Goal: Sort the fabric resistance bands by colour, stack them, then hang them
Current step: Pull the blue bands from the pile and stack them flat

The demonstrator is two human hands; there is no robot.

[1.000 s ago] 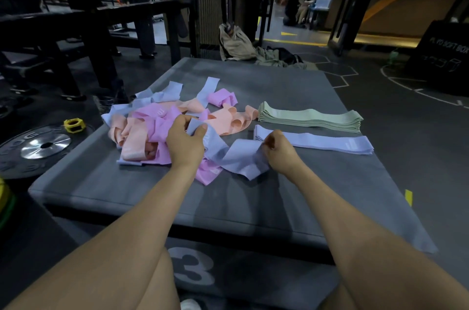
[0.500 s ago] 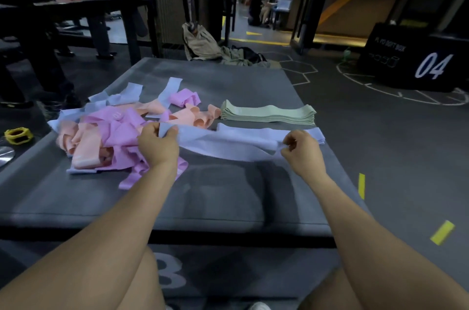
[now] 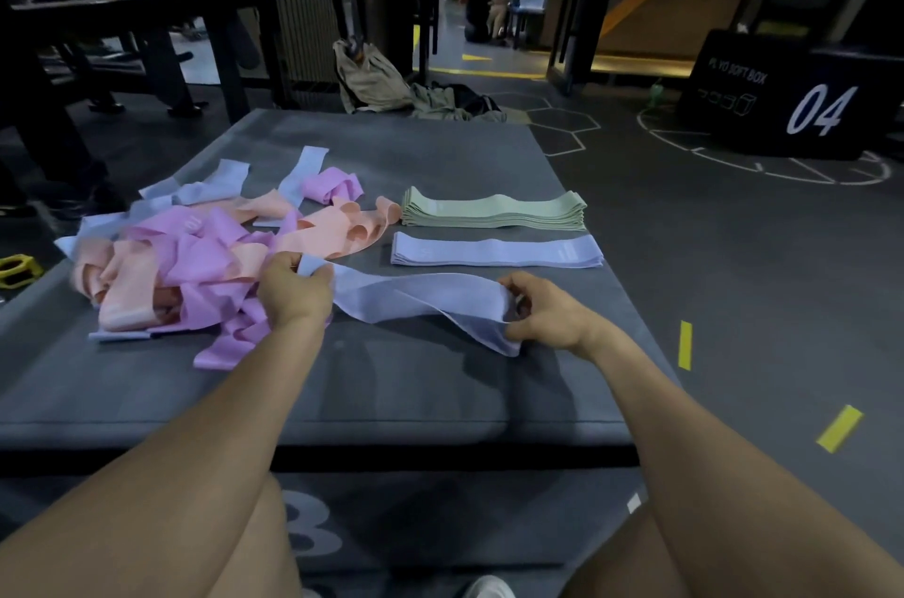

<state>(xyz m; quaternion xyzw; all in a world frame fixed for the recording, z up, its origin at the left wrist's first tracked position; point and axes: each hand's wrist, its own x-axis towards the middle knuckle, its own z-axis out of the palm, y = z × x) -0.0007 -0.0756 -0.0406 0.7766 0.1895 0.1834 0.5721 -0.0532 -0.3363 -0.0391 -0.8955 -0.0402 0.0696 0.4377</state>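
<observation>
held lilac band (image 3: 420, 299): twisted, stretched | green stack (image 3: 494, 208), lilac stack (image 3: 496, 251): flat | pink-peach-lilac pile (image 3: 195, 260): tangled, left

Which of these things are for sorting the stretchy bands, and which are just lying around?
For the job:
lilac band held by left hand and right hand
lilac stack
green stack
mixed heap

Just lying about:
yellow collar
beige bag
black box

Matt woven cloth: the lavender band (image 3: 420, 299), the green stack (image 3: 494, 209) upper centre and the tangled heap (image 3: 195, 255) at left; the grey box top (image 3: 391, 382) looks smooth, faintly sheened
</observation>
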